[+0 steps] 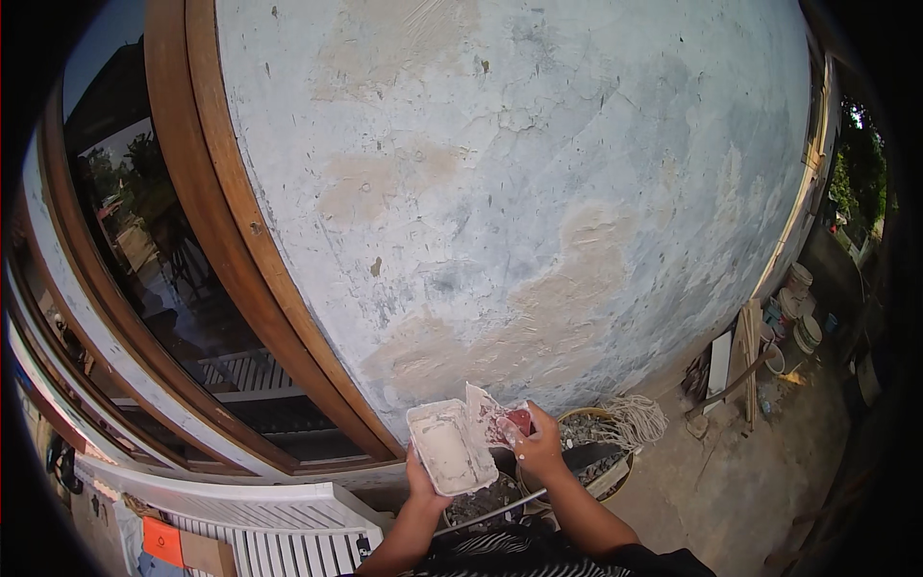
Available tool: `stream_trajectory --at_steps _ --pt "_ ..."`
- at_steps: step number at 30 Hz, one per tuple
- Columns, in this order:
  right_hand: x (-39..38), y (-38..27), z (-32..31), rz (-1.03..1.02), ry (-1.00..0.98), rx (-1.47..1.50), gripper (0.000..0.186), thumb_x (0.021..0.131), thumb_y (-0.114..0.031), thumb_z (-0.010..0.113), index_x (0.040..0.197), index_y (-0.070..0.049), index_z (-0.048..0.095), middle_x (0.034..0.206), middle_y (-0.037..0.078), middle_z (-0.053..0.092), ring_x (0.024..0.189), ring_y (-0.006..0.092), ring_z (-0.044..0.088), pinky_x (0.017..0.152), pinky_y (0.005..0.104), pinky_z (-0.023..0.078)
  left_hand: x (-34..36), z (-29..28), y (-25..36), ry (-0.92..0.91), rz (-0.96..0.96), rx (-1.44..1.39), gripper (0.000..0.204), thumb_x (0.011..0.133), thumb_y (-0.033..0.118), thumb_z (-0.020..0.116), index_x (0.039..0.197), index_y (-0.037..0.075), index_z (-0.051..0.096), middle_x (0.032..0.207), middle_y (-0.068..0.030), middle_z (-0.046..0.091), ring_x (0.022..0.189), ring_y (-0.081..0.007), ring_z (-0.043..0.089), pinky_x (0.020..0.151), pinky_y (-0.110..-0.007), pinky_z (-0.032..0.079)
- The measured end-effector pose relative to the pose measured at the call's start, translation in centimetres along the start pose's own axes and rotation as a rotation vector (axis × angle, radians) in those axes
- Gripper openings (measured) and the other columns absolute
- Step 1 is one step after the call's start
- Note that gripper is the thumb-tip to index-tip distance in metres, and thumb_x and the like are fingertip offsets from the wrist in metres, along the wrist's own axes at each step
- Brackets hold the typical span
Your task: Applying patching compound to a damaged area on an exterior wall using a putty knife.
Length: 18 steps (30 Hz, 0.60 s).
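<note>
Holding a shallow, rectangular white tray smeared with pale filler, the left hand gripped it from beneath, fingers curled up around its lower end, the forearm rising from the lower edge. The right hand was raised beside the tray's right rim, its grip pinched on a small tool with a red handle whose thin, putty-caked blade touched the tray's upper corner. Just behind both hands stood a rough, weathered plaster wall, pale blue with sandy patched areas and hairline cracks. A curved brown wooden window frame bordered it on the left. Below the hands sat round buckets of dark rubble.
</note>
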State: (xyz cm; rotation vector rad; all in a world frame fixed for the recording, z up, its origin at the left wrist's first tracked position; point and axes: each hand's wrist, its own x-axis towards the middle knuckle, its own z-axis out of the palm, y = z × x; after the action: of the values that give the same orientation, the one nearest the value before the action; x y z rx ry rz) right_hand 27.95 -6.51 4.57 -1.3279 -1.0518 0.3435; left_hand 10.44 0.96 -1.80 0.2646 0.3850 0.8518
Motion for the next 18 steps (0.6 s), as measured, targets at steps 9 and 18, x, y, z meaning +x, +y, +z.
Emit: stream_trajectory --at_steps 9,18 --pt "-0.5 1.3 -7.2 -0.122 0.181 -0.276 0.017 0.084 -0.013 0.074 0.086 0.0 0.063 0.075 0.019 0.063 0.065 0.0364 0.062 0.06 0.0377 0.048 1.2 6.2 -5.4 -0.066 -0.07 0.118 0.068 0.101 0.06 0.029 0.142 0.009 0.047 0.136 -0.0143 0.057 0.122 -0.0351 0.057 0.105 -0.052 0.045" --pt "1.7 2.1 -14.4 -0.261 -0.137 -0.412 0.014 0.085 -0.015 0.07 0.082 -0.004 0.062 0.074 0.014 0.058 0.067 0.0343 0.06 0.058 0.0409 0.048 3.2 6.7 -10.4 -0.066 -0.048 0.181 0.071 0.102 0.06 0.028 0.146 0.006 0.04 0.139 -0.016 0.053 0.123 -0.036 0.056 0.105 -0.051 0.045"
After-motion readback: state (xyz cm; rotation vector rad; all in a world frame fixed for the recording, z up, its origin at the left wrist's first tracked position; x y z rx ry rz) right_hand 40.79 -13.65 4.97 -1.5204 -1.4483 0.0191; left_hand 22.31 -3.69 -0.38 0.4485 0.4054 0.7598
